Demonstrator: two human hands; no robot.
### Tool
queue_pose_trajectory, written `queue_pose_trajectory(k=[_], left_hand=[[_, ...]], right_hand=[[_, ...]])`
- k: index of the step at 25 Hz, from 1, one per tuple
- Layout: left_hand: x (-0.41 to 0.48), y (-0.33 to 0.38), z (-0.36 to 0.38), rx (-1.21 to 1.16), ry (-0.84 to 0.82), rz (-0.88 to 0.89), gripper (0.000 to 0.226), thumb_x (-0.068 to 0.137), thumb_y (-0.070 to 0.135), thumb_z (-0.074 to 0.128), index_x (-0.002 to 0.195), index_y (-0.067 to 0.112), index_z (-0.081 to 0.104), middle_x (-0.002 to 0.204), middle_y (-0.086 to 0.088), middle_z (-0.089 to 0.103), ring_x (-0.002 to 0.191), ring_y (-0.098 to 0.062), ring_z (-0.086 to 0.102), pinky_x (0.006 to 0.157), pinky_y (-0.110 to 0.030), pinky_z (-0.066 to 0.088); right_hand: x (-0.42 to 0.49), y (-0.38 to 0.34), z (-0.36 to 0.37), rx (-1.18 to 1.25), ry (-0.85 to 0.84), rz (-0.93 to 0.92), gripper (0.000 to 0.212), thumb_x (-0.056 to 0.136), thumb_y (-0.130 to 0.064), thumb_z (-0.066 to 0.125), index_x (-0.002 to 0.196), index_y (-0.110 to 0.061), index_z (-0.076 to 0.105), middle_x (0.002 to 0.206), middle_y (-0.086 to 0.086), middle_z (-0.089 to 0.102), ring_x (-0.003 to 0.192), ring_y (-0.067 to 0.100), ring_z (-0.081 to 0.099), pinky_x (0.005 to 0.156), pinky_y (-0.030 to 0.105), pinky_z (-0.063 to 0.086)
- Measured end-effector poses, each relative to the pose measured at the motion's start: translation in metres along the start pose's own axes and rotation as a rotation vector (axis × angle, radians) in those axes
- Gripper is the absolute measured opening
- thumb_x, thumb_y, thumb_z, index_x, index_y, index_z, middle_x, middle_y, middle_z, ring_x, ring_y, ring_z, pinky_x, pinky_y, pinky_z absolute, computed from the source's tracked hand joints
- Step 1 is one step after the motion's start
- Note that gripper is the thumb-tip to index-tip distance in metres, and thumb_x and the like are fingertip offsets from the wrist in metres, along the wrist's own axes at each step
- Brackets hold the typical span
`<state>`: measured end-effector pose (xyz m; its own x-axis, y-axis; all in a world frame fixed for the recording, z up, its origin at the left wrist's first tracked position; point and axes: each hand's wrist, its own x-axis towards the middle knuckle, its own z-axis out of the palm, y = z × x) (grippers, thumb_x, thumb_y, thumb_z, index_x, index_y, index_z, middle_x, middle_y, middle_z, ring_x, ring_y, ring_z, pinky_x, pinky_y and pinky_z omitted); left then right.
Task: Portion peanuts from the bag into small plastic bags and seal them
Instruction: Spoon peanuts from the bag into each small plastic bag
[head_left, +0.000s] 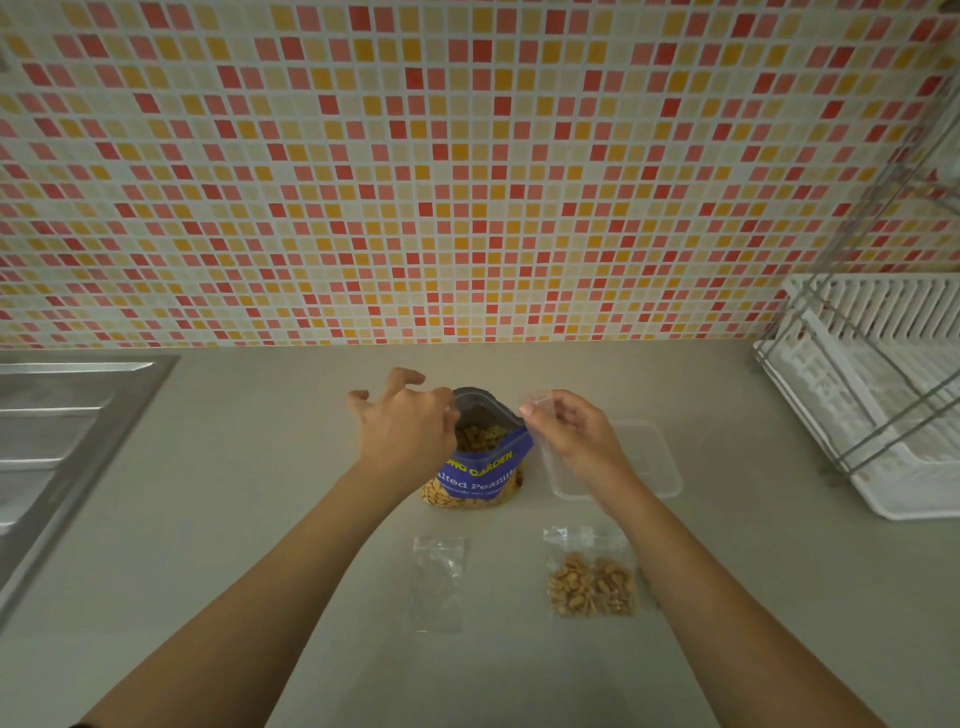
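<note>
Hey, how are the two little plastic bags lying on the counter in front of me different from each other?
The right small bag holds a portion of peanuts; the left small bag looks empty. The right small bag bulges with its load, while the left small bag lies flat and nearly see-through against the counter. The right small bag looks wider than the left. Both are clear plastic, lying side by side, nearer to you than the blue peanut bag.

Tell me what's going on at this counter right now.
A person is portioning peanuts. Their left hand reaches into the open blue salted peanuts bag, while the right hand holds an empty small clear bag beside it. On the counter nearer the camera lie one filled small bag and one empty one. A clear plastic container sits behind the right hand.
</note>
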<state>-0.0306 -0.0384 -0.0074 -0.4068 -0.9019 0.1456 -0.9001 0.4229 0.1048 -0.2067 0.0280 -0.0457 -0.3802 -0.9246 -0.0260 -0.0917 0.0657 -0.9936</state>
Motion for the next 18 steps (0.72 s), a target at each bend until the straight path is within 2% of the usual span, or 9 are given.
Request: queue_pose_trajectory(k=[3, 7, 8, 10, 12, 16, 18], left_hand=[[0.005, -0.004, 0.006, -0.170, 0.002, -0.113, 0.025, 0.092, 0.026, 0.042, 0.098, 0.023, 0.066, 0.118, 0.001, 0.060, 0.122, -0.012, 0.041, 0.088, -0.043, 0.031], [0.002, -0.007, 0.010, -0.099, -0.002, -0.052, 0.025, 0.092, 0.027, 0.042, 0.101, 0.024, 0.066, 0.122, 0.003, 0.056, 0.126, -0.011, 0.038, 0.092, -0.044, 0.030], [0.002, -0.005, 0.010, -0.157, -0.023, -0.077, 0.024, 0.092, 0.026, 0.043, 0.096, 0.021, 0.066, 0.117, 0.002, 0.057, 0.122, -0.013, 0.042, 0.091, -0.044, 0.031], [0.006, -0.005, 0.008, -0.331, -0.079, -0.196, 0.026, 0.090, 0.020, 0.042, 0.085, 0.013, 0.066, 0.098, -0.003, 0.061, 0.100, -0.022, 0.054, 0.080, -0.039, 0.035], [0.014, -0.010, 0.007, -0.467, -0.156, -0.285, 0.027, 0.089, 0.018, 0.042, 0.083, 0.009, 0.067, 0.088, -0.009, 0.064, 0.084, -0.024, 0.056, 0.071, -0.035, 0.040], [0.018, -0.015, 0.007, -0.623, -0.156, -0.347, 0.023, 0.086, 0.012, 0.046, 0.081, 0.014, 0.068, 0.089, -0.009, 0.065, 0.085, -0.024, 0.058, 0.072, -0.035, 0.049], [0.016, -0.012, 0.009, -0.730, -0.132, -0.375, 0.024, 0.086, 0.010, 0.046, 0.079, 0.012, 0.068, 0.085, -0.009, 0.066, 0.080, -0.021, 0.058, 0.062, -0.029, 0.045]], right_hand=[[-0.001, 0.000, 0.000, -0.029, -0.005, 0.000, 0.026, 0.079, -0.034, 0.070, 0.098, -0.017, 0.067, 0.094, -0.006, 0.071, 0.087, 0.004, 0.065, 0.070, 0.008, 0.046], [-0.002, 0.002, -0.001, -0.047, 0.001, 0.008, 0.031, 0.078, -0.038, 0.070, 0.101, -0.019, 0.066, 0.097, -0.005, 0.070, 0.092, 0.008, 0.065, 0.075, 0.016, 0.046], [-0.003, 0.002, -0.001, -0.055, 0.005, 0.013, 0.032, 0.078, -0.039, 0.070, 0.102, -0.019, 0.066, 0.098, -0.005, 0.070, 0.093, 0.007, 0.064, 0.075, 0.016, 0.046], [-0.002, 0.002, -0.001, -0.076, 0.011, 0.020, 0.035, 0.078, -0.041, 0.070, 0.104, -0.019, 0.065, 0.099, -0.006, 0.070, 0.093, 0.005, 0.064, 0.073, 0.015, 0.045], [-0.002, 0.001, 0.000, -0.089, 0.020, 0.018, 0.033, 0.077, -0.041, 0.070, 0.101, -0.018, 0.065, 0.097, -0.006, 0.070, 0.091, 0.006, 0.064, 0.070, 0.012, 0.045], [-0.003, -0.002, -0.001, -0.058, 0.004, 0.016, 0.028, 0.079, -0.035, 0.070, 0.098, -0.016, 0.066, 0.094, -0.004, 0.070, 0.087, 0.006, 0.065, 0.065, 0.006, 0.045], [-0.004, -0.004, -0.003, -0.065, -0.029, 0.021, 0.025, 0.080, -0.035, 0.069, 0.097, -0.018, 0.066, 0.096, -0.005, 0.069, 0.087, 0.005, 0.064, 0.065, 0.007, 0.046]])
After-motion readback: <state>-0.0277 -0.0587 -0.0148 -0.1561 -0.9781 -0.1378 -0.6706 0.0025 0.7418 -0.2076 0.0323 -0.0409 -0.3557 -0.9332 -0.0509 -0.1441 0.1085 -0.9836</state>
